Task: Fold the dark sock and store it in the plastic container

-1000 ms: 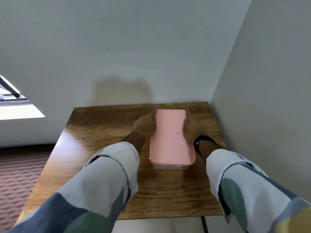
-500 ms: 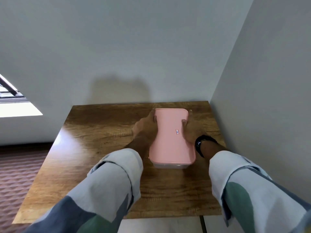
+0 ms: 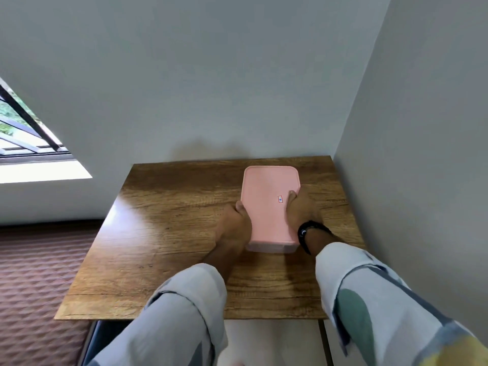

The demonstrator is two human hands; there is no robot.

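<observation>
A clear plastic container [image 3: 269,248] with a pink lid [image 3: 266,196] stands on the wooden table [image 3: 169,228], toward its far right. The lid is on. My left hand [image 3: 235,223] grips the container's left side, thumb on the lid's edge. My right hand [image 3: 301,210], with a black band at the wrist, grips the right side with its thumb on the lid. No dark sock shows; the lid hides the inside.
A grey wall runs close along the table's right edge and another behind its far edge. A window [image 3: 23,136] is at the left. A patterned reddish floor [image 3: 34,281] lies left of the table.
Both hands have slid back along the container's sides toward its near end. The view has shifted, so the table now sits further right.
</observation>
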